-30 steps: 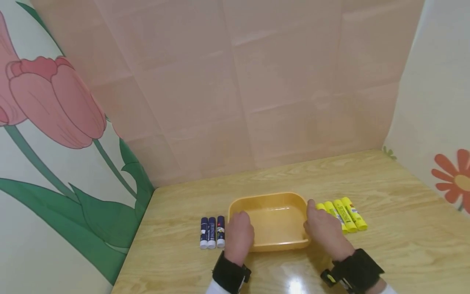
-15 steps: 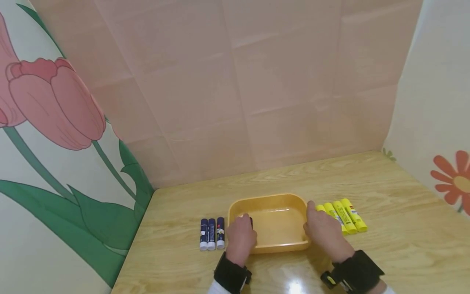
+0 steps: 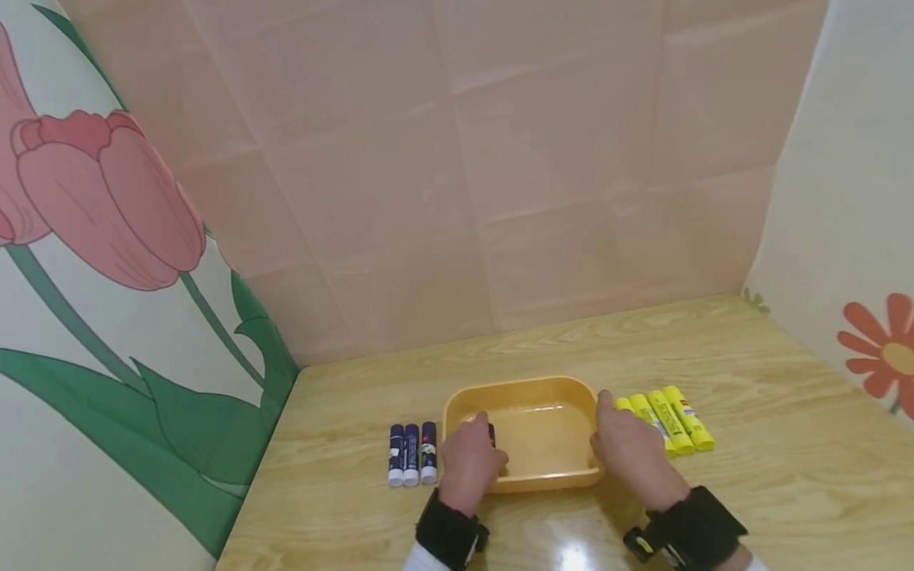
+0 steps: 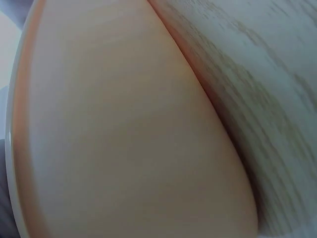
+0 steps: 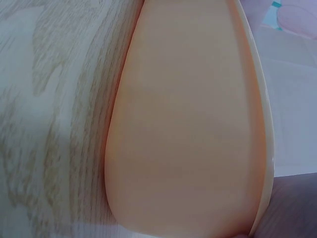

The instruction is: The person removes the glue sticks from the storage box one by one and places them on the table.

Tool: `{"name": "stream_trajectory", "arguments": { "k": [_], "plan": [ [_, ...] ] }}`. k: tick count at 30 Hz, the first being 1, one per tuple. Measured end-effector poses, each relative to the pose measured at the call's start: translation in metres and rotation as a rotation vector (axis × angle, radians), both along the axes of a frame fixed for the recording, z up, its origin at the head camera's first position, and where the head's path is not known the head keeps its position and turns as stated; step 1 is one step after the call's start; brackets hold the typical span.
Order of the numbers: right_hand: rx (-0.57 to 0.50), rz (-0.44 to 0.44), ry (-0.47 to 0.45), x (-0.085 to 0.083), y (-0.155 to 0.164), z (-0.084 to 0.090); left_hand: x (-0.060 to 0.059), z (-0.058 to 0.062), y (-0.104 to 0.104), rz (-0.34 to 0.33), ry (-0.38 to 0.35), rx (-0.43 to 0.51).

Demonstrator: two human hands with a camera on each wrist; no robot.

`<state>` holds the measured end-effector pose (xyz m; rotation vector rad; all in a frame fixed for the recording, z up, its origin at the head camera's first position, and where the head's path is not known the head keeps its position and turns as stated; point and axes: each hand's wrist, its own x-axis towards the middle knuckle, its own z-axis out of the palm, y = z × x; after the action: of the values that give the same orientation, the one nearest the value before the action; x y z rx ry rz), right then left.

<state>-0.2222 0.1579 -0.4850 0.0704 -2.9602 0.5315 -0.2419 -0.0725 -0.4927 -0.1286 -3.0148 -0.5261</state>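
Observation:
A yellow-orange plastic tray stands on the table between the two hands. My left hand reaches over its left side and pinches a dark blue glue stick, mostly hidden behind the fingers. Whether the stick touches the tray floor cannot be made out. On the opposite side my right hand grips the right rim, thumb on top. Both wrist views are filled by the outer tray wall, close up, with the fingers barely showing.
Three dark blue glue sticks with white ends lie side by side left of the tray. Several yellow glue sticks lie in a row behind the right hand. A pink-covered wall bounds the wood-grain table.
My left hand has shifted slightly right, further into the tray, and a dark glue stick now shows past its fingers. The right hand keeps its grip in place.

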Motion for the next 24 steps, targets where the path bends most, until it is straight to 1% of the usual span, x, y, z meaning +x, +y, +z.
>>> {"name": "stream_trajectory", "arguments": {
  "k": [6, 9, 12, 15, 17, 21, 24],
  "plan": [
    [-0.008, 0.004, -0.016, -0.001, 0.001, 0.0, 0.002, 0.003, -0.002, 0.007, 0.033, 0.066],
    [-0.004, 0.001, -0.033, -0.001, 0.001, 0.0, 0.003, 0.007, -0.003, 0.009, 0.029, 0.105],
    [-0.002, 0.002, -0.036, -0.002, 0.001, 0.001, 0.005, 0.014, -0.004, 0.011, 0.014, 0.167],
    [-0.004, 0.001, -0.042, -0.002, 0.001, 0.002, 0.007, 0.024, -0.005, 0.03, -0.015, 0.237],
    [-0.003, -0.002, -0.044, -0.003, 0.002, 0.003, 0.009, 0.029, -0.007, 0.047, -0.024, 0.268],
    [0.002, -0.005, -0.046, -0.002, 0.002, 0.003, 0.014, 0.039, -0.013, 0.077, -0.031, 0.281],
    [-0.005, -0.005, -0.056, -0.001, 0.001, 0.002, 0.018, 0.044, -0.018, 0.097, -0.05, 0.262]
  ]
}}
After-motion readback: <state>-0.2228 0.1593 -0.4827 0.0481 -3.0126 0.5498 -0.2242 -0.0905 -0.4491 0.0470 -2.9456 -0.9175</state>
